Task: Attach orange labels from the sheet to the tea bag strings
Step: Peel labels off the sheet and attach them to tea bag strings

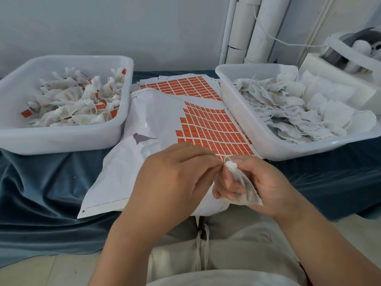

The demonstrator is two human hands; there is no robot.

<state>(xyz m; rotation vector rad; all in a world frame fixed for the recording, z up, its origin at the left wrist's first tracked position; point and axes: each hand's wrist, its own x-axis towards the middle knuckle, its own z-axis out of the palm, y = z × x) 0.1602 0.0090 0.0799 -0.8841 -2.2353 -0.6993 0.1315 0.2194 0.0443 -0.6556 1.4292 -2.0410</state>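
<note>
This is a small hand-packing workshop, makeshift in its setup. At the left of the frame a white plastic tub [61, 141] is heaped with labelled tea bags [68, 104], their tags orange. At the right a second tub [288, 149] holds a pile of unlabelled tea bags [288, 108]. Between them lie stacked label sheets [214, 129], the top one partly stripped. In the upper right, tall white rolls [261, 27] lean against a bare pale wall [103, 27], beside a white device [354, 48] trailing thread. A blue velvet cloth [41, 182] covers the low work surface.
</note>
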